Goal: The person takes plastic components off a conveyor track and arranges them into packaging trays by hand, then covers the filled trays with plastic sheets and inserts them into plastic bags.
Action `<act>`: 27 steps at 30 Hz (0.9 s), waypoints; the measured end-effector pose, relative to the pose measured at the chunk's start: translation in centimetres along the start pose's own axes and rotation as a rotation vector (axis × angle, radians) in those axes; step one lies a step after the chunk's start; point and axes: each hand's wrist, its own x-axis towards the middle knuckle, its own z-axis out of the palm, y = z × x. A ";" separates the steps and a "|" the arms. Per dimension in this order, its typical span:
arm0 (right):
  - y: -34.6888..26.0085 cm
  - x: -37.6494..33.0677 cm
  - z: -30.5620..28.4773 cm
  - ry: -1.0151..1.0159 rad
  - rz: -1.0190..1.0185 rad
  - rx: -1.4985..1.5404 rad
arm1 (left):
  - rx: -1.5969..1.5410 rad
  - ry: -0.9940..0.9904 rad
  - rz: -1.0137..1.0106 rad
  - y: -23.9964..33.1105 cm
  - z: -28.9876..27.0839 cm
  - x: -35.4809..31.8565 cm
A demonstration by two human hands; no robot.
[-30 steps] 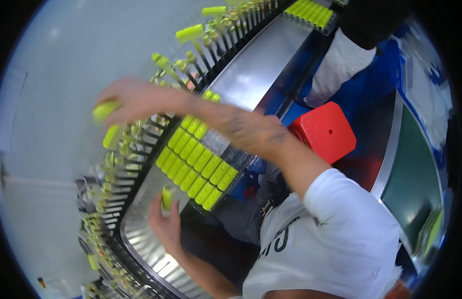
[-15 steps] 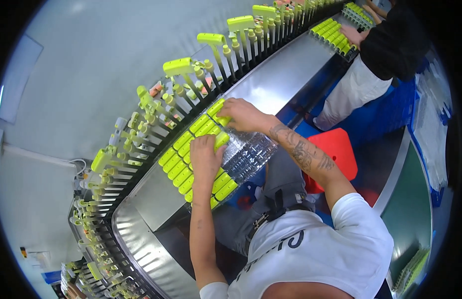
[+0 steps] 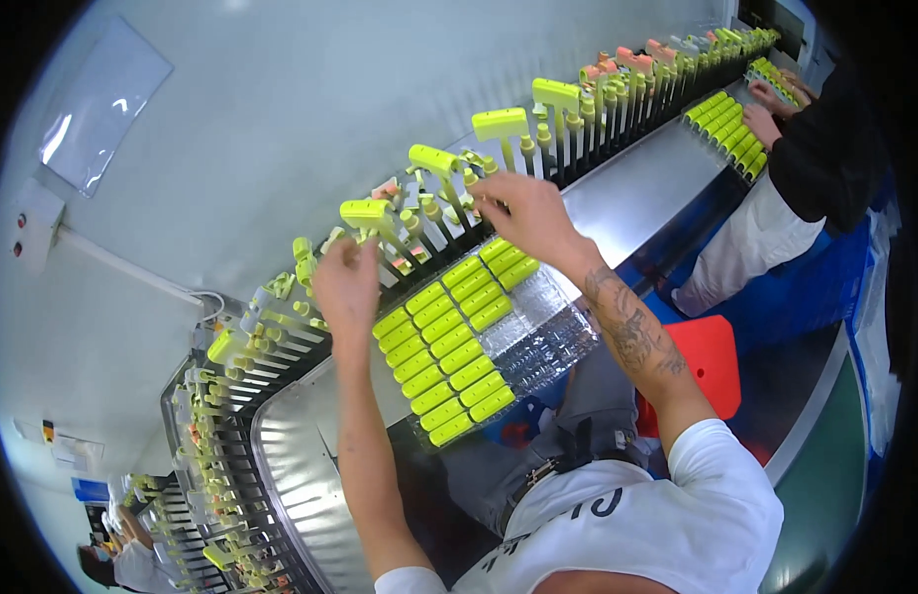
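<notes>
The left hand [image 3: 346,285] is hovering just below a green block [image 3: 365,212], which is sitting on the rack [image 3: 457,243], lying sideways. The right hand [image 3: 526,214] is hovering farther right. Both hands are bending their fingers partway; I cannot tell if they are holding anything.

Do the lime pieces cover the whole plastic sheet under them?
No, part of the plastic sheet lies bare beside the lime pieces.

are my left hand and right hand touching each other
Apart: the head view shows the left hand and the right hand with a plain gap between them, where green-topped posts show.
</notes>
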 end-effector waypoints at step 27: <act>-8.1 12.3 8.1 -0.259 0.070 0.423 | 0.008 -0.353 -0.158 -11.0 -18.7 7.6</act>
